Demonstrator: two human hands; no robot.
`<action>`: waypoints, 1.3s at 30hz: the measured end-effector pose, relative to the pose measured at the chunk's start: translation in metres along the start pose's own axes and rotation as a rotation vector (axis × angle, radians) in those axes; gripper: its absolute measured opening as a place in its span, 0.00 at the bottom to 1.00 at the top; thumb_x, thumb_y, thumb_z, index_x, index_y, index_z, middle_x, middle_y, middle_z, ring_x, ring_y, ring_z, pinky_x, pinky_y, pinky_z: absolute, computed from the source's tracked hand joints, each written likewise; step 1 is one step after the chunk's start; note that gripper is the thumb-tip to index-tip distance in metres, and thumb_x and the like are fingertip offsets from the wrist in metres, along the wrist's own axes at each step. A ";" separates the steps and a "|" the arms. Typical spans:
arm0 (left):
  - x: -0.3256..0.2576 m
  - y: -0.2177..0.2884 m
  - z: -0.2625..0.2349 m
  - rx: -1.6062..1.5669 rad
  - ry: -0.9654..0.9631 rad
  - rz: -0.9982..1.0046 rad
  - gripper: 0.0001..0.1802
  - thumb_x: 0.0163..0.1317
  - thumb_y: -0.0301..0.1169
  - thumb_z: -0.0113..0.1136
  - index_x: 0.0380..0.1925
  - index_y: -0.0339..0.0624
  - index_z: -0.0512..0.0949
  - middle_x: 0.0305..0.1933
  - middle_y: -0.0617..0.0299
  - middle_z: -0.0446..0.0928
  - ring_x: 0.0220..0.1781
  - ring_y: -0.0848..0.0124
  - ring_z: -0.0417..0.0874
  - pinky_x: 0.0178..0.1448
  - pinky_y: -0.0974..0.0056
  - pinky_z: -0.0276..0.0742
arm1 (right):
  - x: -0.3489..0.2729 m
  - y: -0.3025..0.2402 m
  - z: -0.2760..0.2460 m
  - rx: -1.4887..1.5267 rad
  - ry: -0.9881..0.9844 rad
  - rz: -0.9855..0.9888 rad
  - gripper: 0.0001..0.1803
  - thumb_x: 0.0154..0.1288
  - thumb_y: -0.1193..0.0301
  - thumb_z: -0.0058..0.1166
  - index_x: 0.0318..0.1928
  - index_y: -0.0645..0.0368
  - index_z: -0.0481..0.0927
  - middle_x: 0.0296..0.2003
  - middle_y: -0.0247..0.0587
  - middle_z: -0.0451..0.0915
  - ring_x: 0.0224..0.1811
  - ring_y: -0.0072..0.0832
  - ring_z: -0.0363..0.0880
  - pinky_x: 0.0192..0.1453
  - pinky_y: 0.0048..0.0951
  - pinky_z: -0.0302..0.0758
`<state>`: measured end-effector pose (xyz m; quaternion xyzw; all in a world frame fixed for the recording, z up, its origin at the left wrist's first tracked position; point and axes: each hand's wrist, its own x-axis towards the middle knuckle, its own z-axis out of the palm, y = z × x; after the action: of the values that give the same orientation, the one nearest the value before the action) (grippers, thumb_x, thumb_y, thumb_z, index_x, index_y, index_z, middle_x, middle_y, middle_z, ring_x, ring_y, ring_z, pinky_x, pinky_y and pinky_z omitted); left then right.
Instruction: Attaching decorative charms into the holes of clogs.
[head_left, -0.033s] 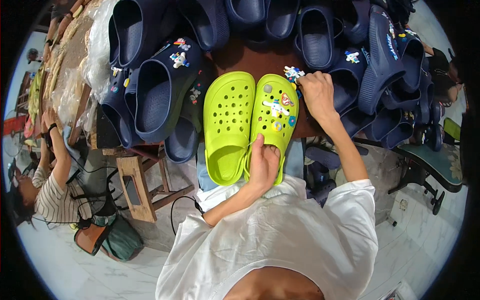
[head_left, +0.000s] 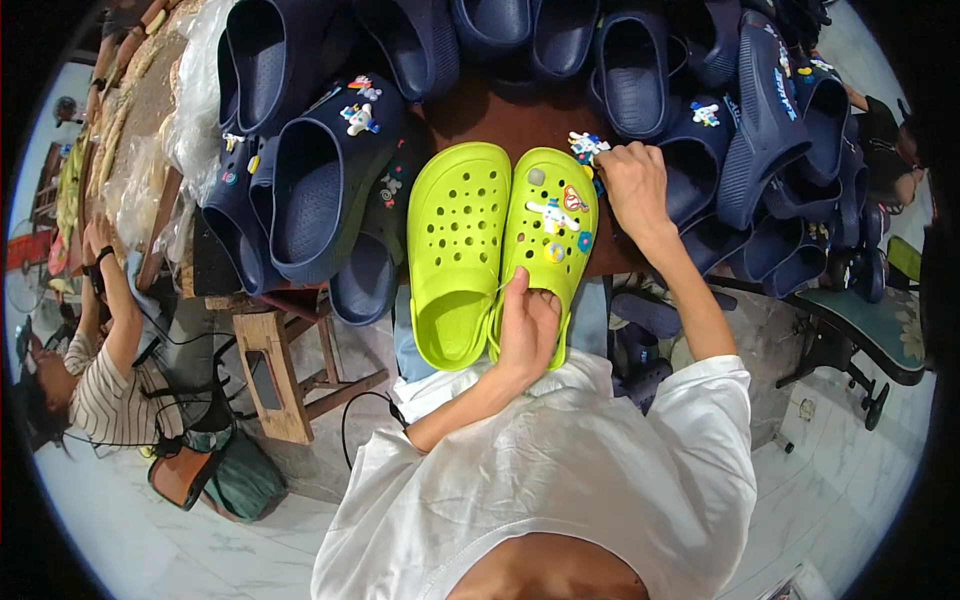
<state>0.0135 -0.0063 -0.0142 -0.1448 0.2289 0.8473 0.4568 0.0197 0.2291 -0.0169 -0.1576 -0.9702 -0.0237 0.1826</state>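
Two lime-green clogs (head_left: pixel 455 215) lie side by side in front of me, toes pointing away. The right clog (head_left: pixel 519 262) carries several shoe charms, among them a white character charm (head_left: pixel 551 215) and a grey square one (head_left: pixel 536 177). The left clog has bare holes. My left hand (head_left: pixel 530 330) grips the right clog at its opening, fingers inside and thumb along its left edge. Just beyond that clog's toe, my right hand (head_left: pixel 637 190) is curled with fingers pressed together, touching a cluster of white and coloured charms (head_left: pixel 587 147). Its fingertips are partly hidden.
Navy clogs (head_left: pixel 632 75) crowd the brown table (head_left: pixel 480 118) on the far side, left and right, some with charms. A wooden stool (head_left: pixel 275 375) stands lower left. Another person (head_left: pixel 105 370) is at far left, near plastic wrap (head_left: pixel 195 110). A chair (head_left: pixel 865 330) is at right.
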 end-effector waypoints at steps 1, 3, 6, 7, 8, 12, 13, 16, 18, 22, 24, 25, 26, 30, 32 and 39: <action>0.000 0.001 0.002 -0.002 0.003 0.003 0.29 0.73 0.45 0.49 0.68 0.42 0.61 0.70 0.62 0.66 0.70 0.68 0.66 0.74 0.60 0.57 | 0.000 0.002 0.005 -0.006 -0.011 0.012 0.02 0.56 0.74 0.59 0.31 0.57 0.82 0.28 0.39 0.80 0.36 0.37 0.77 0.46 0.39 0.68; 0.000 0.001 0.003 0.021 -0.009 -0.005 0.30 0.73 0.46 0.49 0.69 0.42 0.60 0.71 0.61 0.65 0.71 0.68 0.65 0.75 0.60 0.56 | 0.001 0.003 0.015 -0.018 -0.028 0.023 0.02 0.56 0.74 0.59 0.31 0.57 0.82 0.28 0.40 0.80 0.35 0.37 0.77 0.45 0.39 0.68; 0.000 0.001 0.005 0.026 0.026 0.011 0.31 0.73 0.45 0.50 0.69 0.41 0.60 0.70 0.57 0.66 0.71 0.62 0.66 0.74 0.55 0.61 | 0.004 -0.004 0.015 -0.033 -0.033 0.033 0.02 0.56 0.75 0.56 0.30 0.58 0.81 0.28 0.41 0.81 0.34 0.37 0.78 0.43 0.39 0.68; 0.000 0.002 0.005 0.025 0.029 0.012 0.31 0.73 0.45 0.50 0.69 0.41 0.60 0.70 0.57 0.66 0.71 0.62 0.66 0.74 0.55 0.61 | 0.005 -0.005 0.014 -0.040 -0.018 0.032 0.04 0.56 0.76 0.53 0.29 0.59 0.81 0.28 0.42 0.81 0.34 0.36 0.78 0.43 0.38 0.68; 0.000 0.002 0.005 0.023 0.026 0.011 0.30 0.73 0.44 0.50 0.69 0.41 0.60 0.70 0.57 0.66 0.71 0.62 0.66 0.74 0.55 0.61 | 0.005 -0.005 0.013 -0.038 -0.020 0.031 0.04 0.56 0.76 0.53 0.29 0.59 0.81 0.28 0.42 0.81 0.34 0.36 0.78 0.43 0.38 0.68; 0.000 0.004 0.008 0.006 0.044 -0.006 0.30 0.73 0.44 0.50 0.68 0.41 0.60 0.70 0.57 0.66 0.70 0.62 0.67 0.74 0.55 0.61 | 0.004 -0.002 0.010 0.015 -0.027 0.017 0.03 0.54 0.75 0.57 0.30 0.59 0.81 0.28 0.42 0.81 0.34 0.37 0.78 0.43 0.39 0.68; 0.000 0.004 0.009 0.005 0.047 -0.004 0.30 0.73 0.44 0.50 0.68 0.41 0.60 0.70 0.57 0.66 0.70 0.62 0.67 0.74 0.55 0.61 | 0.005 -0.003 0.006 0.036 -0.016 0.008 0.03 0.54 0.74 0.58 0.31 0.59 0.80 0.29 0.42 0.81 0.34 0.38 0.78 0.43 0.39 0.69; 0.000 0.004 0.010 -0.016 0.077 -0.007 0.29 0.72 0.43 0.51 0.67 0.41 0.61 0.69 0.57 0.67 0.69 0.62 0.68 0.74 0.55 0.62 | 0.007 -0.007 -0.015 0.123 0.052 0.011 0.05 0.58 0.73 0.57 0.35 0.58 0.80 0.32 0.41 0.81 0.35 0.38 0.79 0.42 0.40 0.69; 0.001 0.004 0.007 -0.041 0.077 -0.030 0.28 0.72 0.42 0.53 0.66 0.40 0.63 0.68 0.58 0.68 0.68 0.63 0.69 0.74 0.56 0.63 | 0.009 -0.010 -0.028 0.233 0.043 0.085 0.05 0.60 0.73 0.56 0.37 0.58 0.80 0.34 0.41 0.81 0.36 0.39 0.79 0.43 0.40 0.70; -0.001 0.006 0.010 -0.055 0.083 -0.017 0.28 0.71 0.41 0.54 0.65 0.40 0.64 0.66 0.58 0.69 0.67 0.64 0.70 0.73 0.57 0.63 | 0.012 -0.018 -0.051 0.600 -0.060 0.261 0.09 0.65 0.73 0.53 0.43 0.60 0.82 0.37 0.43 0.81 0.38 0.40 0.81 0.45 0.38 0.74; -0.001 0.005 0.009 -0.040 0.075 -0.019 0.27 0.71 0.41 0.55 0.65 0.40 0.64 0.65 0.59 0.70 0.66 0.65 0.70 0.73 0.58 0.64 | 0.013 -0.024 -0.060 0.766 -0.108 0.297 0.10 0.65 0.73 0.53 0.44 0.62 0.82 0.37 0.44 0.81 0.38 0.39 0.81 0.45 0.37 0.75; -0.001 0.005 0.009 -0.040 0.075 -0.019 0.27 0.71 0.41 0.55 0.65 0.40 0.64 0.65 0.59 0.70 0.66 0.65 0.70 0.73 0.58 0.64 | 0.013 -0.027 -0.065 0.815 -0.194 0.267 0.10 0.65 0.73 0.53 0.43 0.62 0.82 0.37 0.45 0.81 0.39 0.39 0.82 0.45 0.36 0.76; -0.001 0.006 0.009 -0.025 0.048 -0.030 0.26 0.73 0.41 0.53 0.65 0.41 0.64 0.66 0.61 0.70 0.66 0.68 0.70 0.72 0.60 0.62 | 0.012 -0.030 -0.068 0.863 -0.281 0.236 0.10 0.64 0.73 0.54 0.43 0.63 0.83 0.38 0.45 0.82 0.39 0.39 0.82 0.45 0.35 0.77; -0.002 0.003 0.011 -0.009 0.050 -0.021 0.27 0.72 0.41 0.55 0.64 0.40 0.65 0.63 0.60 0.72 0.66 0.67 0.71 0.71 0.60 0.63 | 0.013 -0.046 -0.074 0.927 -0.413 0.062 0.11 0.63 0.71 0.56 0.43 0.64 0.82 0.39 0.48 0.83 0.40 0.39 0.84 0.46 0.34 0.78; -0.001 0.002 0.009 -0.002 0.042 -0.024 0.26 0.72 0.41 0.55 0.64 0.40 0.65 0.64 0.60 0.72 0.66 0.67 0.71 0.71 0.60 0.63 | 0.014 -0.053 -0.074 0.946 -0.427 0.077 0.11 0.63 0.71 0.56 0.43 0.64 0.82 0.38 0.48 0.83 0.40 0.39 0.84 0.46 0.34 0.79; -0.003 0.003 0.012 -0.007 0.031 -0.029 0.25 0.71 0.41 0.56 0.62 0.41 0.67 0.63 0.61 0.73 0.64 0.68 0.72 0.69 0.62 0.65 | 0.024 -0.049 -0.080 0.926 -0.422 0.165 0.10 0.64 0.71 0.56 0.43 0.63 0.82 0.36 0.44 0.85 0.38 0.35 0.85 0.46 0.33 0.79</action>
<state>0.0119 -0.0037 -0.0020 -0.1629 0.2308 0.8391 0.4649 0.0105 0.1810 0.0668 -0.1377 -0.8790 0.4551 0.0350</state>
